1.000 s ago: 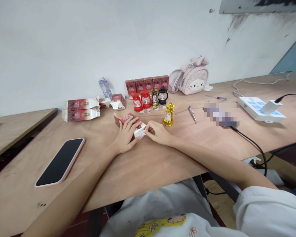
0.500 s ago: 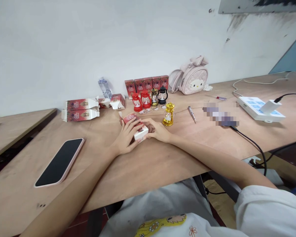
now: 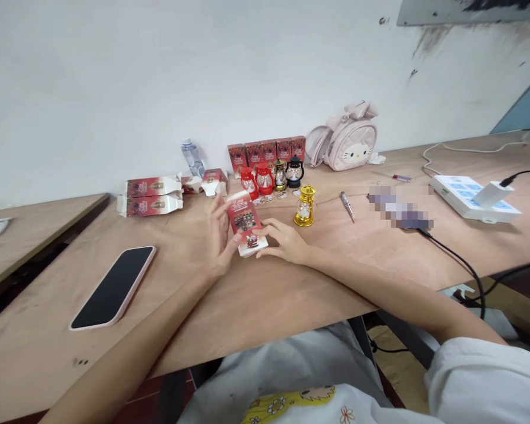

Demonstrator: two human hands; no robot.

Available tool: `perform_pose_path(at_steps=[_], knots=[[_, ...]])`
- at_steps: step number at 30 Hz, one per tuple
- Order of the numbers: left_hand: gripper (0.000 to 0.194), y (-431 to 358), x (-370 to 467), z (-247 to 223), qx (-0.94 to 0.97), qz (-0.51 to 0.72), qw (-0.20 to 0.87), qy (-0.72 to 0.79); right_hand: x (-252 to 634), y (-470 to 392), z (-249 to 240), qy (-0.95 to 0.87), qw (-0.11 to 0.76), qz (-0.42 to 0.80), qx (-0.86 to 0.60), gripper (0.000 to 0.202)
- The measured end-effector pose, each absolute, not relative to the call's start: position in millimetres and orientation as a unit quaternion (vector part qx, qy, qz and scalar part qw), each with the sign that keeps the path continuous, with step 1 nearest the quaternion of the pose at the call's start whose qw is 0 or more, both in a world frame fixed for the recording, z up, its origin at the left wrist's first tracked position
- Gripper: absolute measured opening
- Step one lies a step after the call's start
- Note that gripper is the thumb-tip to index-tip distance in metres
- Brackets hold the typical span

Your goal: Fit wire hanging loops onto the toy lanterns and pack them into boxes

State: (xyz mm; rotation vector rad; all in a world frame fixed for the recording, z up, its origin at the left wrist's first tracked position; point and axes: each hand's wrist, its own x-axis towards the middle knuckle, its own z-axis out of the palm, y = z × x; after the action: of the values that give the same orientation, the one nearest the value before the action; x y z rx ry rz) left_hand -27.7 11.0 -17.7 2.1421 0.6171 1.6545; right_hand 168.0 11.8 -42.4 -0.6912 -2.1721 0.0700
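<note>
A small red and white printed box (image 3: 244,220) stands tilted between my two hands, its picture side facing me. My left hand (image 3: 221,238) grips its left side, thumb on the front face. On the lower right edge, my right hand (image 3: 285,240) holds it between thumb and fingers. A shiny gold toy lantern (image 3: 304,207) stands just beyond my right hand. Behind the box are two red lanterns (image 3: 264,179), a bronze lantern (image 3: 280,175) and a black lantern (image 3: 295,172), with small pieces lying at their feet.
Several red boxes (image 3: 268,153) stand against the wall, with opened boxes (image 3: 153,196) left of them. A bottle (image 3: 193,158), pink bag (image 3: 353,141), phone (image 3: 115,288), screwdriver (image 3: 347,206), second screwdriver (image 3: 401,178) and power strip (image 3: 470,197) with cables also lie about.
The box has been raised from lying low on the table to a tilted stance, its front now showing. My left hand has shifted from over its top to its left side.
</note>
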Motion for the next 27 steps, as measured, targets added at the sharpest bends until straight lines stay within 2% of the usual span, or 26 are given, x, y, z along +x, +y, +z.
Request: perform_pose_path(at_steps=[3,6,11,15,19,23,27], knots=[[0.054,6.7,-20.7,-12.1,0.678,0.660,0.237,0.220,168.7,11.0,-41.8,-0.862,0.413,-0.140,-0.259,0.024],[0.057,4.7,-17.2,-7.9,0.654,0.668,0.256,0.243,173.4,13.0,-38.5,-0.859,0.387,-0.246,-0.229,0.032],[0.077,6.8,-20.7,-6.0,0.696,0.607,0.247,0.294,177.0,10.7,-33.9,-0.860,0.359,-0.343,-0.114,0.034],[0.069,5.4,-25.4,-4.8,0.748,0.540,0.240,0.302,171.1,1.8,-31.2,-0.818,0.407,-0.384,-0.130,0.039],[0.066,0.9,-25.1,-3.3,0.786,0.501,0.240,0.273,169.5,-2.6,-26.7,-0.791,0.442,-0.355,-0.229,0.047],[0.068,2.0,-23.1,-5.0,0.776,0.514,0.276,0.238,174.3,-1.1,-21.1,-0.814,0.411,-0.221,-0.345,0.044],[0.076,4.8,-23.7,-4.7,0.763,0.521,0.294,0.244,175.9,0.5,-19.4,-0.807,0.426,-0.112,-0.392,0.038]])
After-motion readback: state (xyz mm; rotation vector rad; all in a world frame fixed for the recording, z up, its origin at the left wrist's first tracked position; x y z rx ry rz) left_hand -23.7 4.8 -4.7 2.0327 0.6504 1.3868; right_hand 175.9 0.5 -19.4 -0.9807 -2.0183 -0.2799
